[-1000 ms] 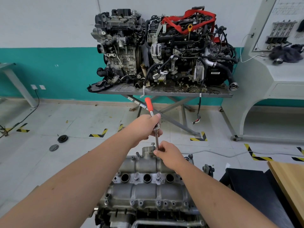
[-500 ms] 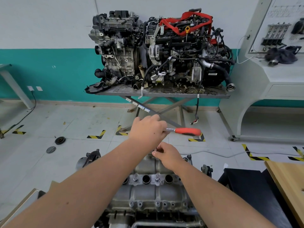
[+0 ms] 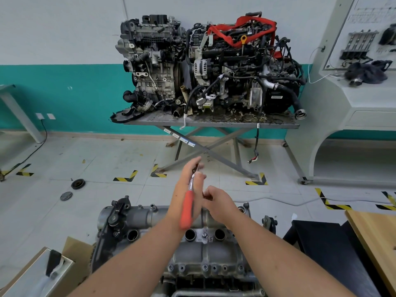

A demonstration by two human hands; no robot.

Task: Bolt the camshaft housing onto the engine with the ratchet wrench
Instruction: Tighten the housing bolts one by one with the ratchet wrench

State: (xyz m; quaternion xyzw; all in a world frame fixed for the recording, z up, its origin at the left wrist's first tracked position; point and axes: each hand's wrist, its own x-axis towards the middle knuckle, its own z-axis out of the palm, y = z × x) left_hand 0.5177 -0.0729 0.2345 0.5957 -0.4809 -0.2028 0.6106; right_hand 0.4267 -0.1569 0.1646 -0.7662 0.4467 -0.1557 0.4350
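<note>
Fingers (image 3: 198, 179) of left hand (image 3: 186, 189) round one ratchet wrench (image 3: 188, 207).

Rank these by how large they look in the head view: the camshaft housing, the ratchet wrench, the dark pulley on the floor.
1. camshaft housing, far the largest.
2. ratchet wrench.
3. dark pulley, smallest, though it lies farther from the camera, so its true size is uncertain.
</note>
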